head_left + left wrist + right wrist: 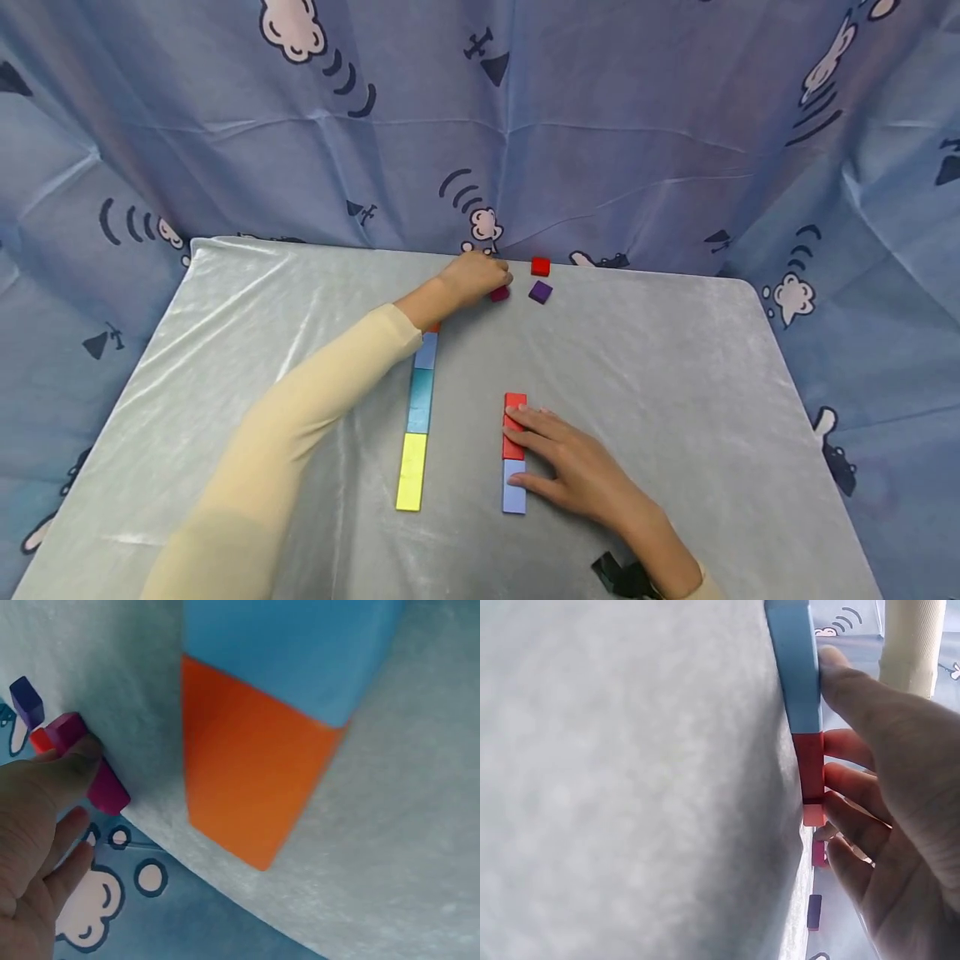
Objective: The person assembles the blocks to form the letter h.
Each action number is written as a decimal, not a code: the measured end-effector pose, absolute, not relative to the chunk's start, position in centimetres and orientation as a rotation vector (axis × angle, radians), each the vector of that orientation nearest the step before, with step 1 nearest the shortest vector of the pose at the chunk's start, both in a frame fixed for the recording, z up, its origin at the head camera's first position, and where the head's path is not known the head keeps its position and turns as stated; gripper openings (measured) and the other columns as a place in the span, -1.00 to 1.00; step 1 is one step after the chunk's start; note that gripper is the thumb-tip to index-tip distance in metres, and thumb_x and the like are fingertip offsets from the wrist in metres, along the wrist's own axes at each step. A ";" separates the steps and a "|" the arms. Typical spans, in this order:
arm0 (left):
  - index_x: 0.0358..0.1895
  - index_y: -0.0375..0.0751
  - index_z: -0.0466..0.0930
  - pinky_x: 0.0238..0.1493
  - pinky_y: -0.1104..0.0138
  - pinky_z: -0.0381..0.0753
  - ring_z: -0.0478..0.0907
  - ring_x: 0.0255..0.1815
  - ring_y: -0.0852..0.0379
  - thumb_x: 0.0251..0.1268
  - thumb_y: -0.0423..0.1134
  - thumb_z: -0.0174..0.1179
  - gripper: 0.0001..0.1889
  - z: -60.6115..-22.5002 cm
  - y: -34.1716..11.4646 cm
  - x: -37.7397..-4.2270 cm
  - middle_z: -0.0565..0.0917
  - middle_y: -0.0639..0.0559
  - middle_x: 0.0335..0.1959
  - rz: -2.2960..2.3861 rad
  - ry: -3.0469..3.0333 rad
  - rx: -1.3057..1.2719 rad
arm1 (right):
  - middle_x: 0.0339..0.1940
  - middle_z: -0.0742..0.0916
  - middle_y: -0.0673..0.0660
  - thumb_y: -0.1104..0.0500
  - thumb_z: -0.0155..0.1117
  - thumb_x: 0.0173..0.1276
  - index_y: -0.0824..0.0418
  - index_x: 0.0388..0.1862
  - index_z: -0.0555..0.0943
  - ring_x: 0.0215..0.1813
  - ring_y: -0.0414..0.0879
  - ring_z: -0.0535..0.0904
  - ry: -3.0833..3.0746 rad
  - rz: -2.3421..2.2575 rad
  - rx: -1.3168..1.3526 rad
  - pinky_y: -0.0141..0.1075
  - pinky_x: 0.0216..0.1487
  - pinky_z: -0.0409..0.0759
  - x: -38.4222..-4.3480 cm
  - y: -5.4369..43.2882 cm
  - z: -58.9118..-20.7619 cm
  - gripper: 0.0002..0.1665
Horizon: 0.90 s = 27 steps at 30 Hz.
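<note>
At the table's far edge my left hand (476, 277) pinches a magenta block (109, 791), its thumb lying across it in the left wrist view. Close by are a small red block (540, 267) and a purple block (541, 292). Under the left forearm runs a row: yellow block (411, 472), teal block (420, 400), blue block (425, 352) and orange block (255, 765). My right hand (573, 467) rests with extended fingers on a shorter row of red blocks (513, 450) and a light blue block (513, 500); its thumb touches the blue one.
A pale grey cloth covers the table (660, 358). Behind and beside it hangs a blue patterned curtain (615, 167). A black strap (626, 577) shows by the right wrist. The left sleeve (300, 417) reaches across the table's left half.
</note>
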<state>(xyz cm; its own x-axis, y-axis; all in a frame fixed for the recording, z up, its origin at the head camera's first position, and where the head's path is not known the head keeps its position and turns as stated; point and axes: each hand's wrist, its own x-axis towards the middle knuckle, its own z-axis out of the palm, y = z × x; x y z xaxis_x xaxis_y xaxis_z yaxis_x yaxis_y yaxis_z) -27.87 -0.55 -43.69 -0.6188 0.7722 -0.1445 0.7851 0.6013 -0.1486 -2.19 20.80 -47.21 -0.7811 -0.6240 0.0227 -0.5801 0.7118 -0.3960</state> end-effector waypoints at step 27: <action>0.08 -0.25 0.71 -0.01 0.17 0.73 0.67 -0.14 0.02 0.54 -0.15 0.30 -0.74 -41.8 -4.2 -21.2 0.74 -0.08 -0.08 0.261 2.805 1.115 | 0.60 0.54 0.10 -0.15 0.58 0.30 0.18 0.51 0.55 0.62 0.03 0.47 2.748 -0.639 -0.955 0.04 0.59 0.46 -2.4 20.4 -46.8 -0.12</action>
<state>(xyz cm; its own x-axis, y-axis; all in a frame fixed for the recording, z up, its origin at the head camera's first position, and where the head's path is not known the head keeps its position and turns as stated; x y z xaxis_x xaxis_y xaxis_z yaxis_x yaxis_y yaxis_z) -21.16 -4.19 -41.80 -0.7239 0.6888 -0.0402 0.6695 0.7153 0.2003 -2.36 20.37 -46.82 -0.7828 -0.6222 -0.0128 -0.5526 0.7045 -0.4454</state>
